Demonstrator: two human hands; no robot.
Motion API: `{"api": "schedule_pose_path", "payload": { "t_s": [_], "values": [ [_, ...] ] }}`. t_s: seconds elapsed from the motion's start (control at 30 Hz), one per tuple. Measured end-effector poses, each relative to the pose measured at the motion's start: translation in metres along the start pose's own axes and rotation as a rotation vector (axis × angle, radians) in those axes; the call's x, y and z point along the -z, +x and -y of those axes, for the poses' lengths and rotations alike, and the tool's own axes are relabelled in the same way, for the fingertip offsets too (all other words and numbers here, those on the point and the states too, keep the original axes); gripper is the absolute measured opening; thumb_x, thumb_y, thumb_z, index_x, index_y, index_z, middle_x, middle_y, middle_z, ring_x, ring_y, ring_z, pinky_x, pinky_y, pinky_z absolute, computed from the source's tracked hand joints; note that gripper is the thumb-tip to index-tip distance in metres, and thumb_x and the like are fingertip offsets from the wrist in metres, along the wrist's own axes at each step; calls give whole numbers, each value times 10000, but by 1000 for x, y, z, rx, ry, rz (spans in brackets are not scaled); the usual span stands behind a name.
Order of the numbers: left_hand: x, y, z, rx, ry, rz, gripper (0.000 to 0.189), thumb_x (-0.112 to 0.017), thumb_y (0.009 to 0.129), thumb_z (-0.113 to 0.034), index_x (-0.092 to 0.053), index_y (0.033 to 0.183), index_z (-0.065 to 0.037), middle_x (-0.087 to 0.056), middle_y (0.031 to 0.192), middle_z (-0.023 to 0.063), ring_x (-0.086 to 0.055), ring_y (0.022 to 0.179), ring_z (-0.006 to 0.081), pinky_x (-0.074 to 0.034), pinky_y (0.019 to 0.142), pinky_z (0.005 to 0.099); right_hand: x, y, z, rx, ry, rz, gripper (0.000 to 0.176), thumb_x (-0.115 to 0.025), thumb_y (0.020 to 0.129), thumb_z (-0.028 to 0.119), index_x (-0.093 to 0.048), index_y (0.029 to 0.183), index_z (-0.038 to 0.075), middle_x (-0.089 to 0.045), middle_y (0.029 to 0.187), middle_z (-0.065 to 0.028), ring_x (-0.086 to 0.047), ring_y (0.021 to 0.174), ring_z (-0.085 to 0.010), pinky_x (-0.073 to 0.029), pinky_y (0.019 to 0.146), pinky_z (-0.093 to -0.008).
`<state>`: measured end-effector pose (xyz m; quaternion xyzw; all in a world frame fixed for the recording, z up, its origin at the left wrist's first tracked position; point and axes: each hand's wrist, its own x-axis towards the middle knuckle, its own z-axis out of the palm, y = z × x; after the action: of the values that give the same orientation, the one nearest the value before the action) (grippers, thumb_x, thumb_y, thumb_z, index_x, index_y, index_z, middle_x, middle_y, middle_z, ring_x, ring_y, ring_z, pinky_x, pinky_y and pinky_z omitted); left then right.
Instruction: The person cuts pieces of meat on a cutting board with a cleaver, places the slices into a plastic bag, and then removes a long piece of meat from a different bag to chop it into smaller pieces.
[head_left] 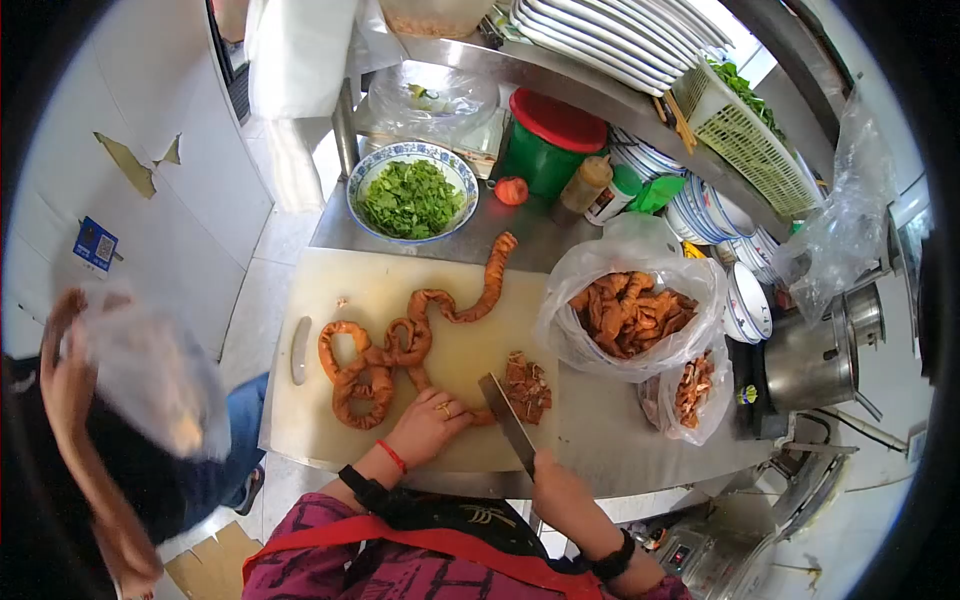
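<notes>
A long brown braised intestine (420,335) lies in loops across the cream cutting board (460,350). My left hand (432,424) presses on its near end, fingers bent around it. In my right hand (562,500) is the handle of a kitchen knife (510,428), its blade slanting down to the board just right of my left fingers. Cut pieces (528,388) are heaped on the far side of the blade. Right of the board, an open plastic bag (690,265) holds many brown chunks, with a smaller bag (712,425) of sliced pieces beside it.
Behind the board stand a bowl (357,222) of chopped green herbs, a red-lidded green bucket (545,150) and sauce bottles (585,185). Stacked bowls (745,300) and a steel pot (815,365) are at right. At left, a person holds a plastic bag (165,370).
</notes>
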<state>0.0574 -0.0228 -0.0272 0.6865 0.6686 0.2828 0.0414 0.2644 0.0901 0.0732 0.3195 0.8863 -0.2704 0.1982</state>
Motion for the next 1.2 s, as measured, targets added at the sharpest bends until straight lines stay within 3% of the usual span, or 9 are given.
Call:
{"api": "schedule_pose_path", "payload": {
  "t_s": [0.1, 0.27, 0.3, 0.47, 0.6, 0.8, 0.87, 1.07, 1.2],
  "values": [
    [2, 0, -6, 29, -15, 124, 254, -523, 716, -132, -626, 945, -93, -582, 971, 47, -537, 961, 219, -424, 858, 359, -1, 29, 15, 20, 28, -77, 223, -476, 800, 34, -339, 974, 7, -579, 726, -300, -571, 741, -488, -448, 650, -537],
    [-17, -2, -14, 10, -28, 5, 265, -516, 723, -107, -603, 971, -72, -569, 948, 87, -554, 908, 250, -457, 810, 353, -8, 36, 0, 32, 144, -332, 191, -460, 803, 40, -358, 963, 20, -582, 742, -304, -571, 737, -482, -436, 635, -548],
    [-19, -2, -14, 20, -43, -99, 260, -512, 727, -99, -593, 971, -65, -563, 931, 98, -558, 890, 261, -464, 796, 352, -1, 30, -1, 40, 136, -334, 191, -460, 803, 40, -358, 963, 20, -582, 742, -304, -571, 737, -482, -436, 635, -548],
    [-14, -2, -14, 30, -79, -26, 221, -500, 731, -79, -574, 938, -55, -561, 914, 95, -557, 871, 269, -466, 788, 353, 20, -13, 10, 52, -30, -74, 178, -457, 804, 54, -365, 953, 23, -579, 743, -293, -571, 726, -479, -428, 639, -560],
    [-25, -4, -11, 25, -106, -43, 215, -507, 726, -75, -567, 929, -40, -563, 908, 87, -557, 867, 265, -467, 785, 353, -8, 15, 2, 37, 21, -5, 188, -463, 800, 54, -360, 951, 11, -575, 747, -296, -565, 729, -485, -421, 636, -564],
    [-1, 2, -17, -14, -109, -167, 265, -568, 690, -89, -575, 954, -65, -558, 943, 81, -541, 921, 271, -460, 809, 378, -3, 34, 12, 11, 176, -280, 153, -444, 814, 52, -353, 930, 10, -568, 728, -302, -558, 718, -490, -411, 633, -571],
    [14, -2, -16, -8, -73, -156, 264, -577, 681, -90, -579, 944, -71, -556, 953, 81, -533, 951, 273, -454, 826, 385, -4, 14, 7, 127, 177, -330, 154, -440, 821, 51, -351, 940, 13, -568, 720, -303, -560, 717, -489, -420, 639, -568],
    [3, -14, 1, -17, -72, -73, 218, -586, 662, -93, -586, 879, -66, -553, 933, 81, -519, 968, 277, -439, 844, 393, 3, -6, 15, 30, 36, 38, 205, -494, 826, 96, -367, 954, -1, -560, 735, -295, -534, 711, -502, -407, 632, -570],
    [1, -12, 1, -19, -137, -25, 197, -581, 666, -95, -595, 860, -59, -554, 904, 85, -521, 928, 278, -443, 810, 383, -9, 26, 30, 56, 125, -95, 177, -480, 830, 83, -361, 934, 4, -565, 731, -290, -541, 710, -496, -407, 628, -567]
  ]
}}
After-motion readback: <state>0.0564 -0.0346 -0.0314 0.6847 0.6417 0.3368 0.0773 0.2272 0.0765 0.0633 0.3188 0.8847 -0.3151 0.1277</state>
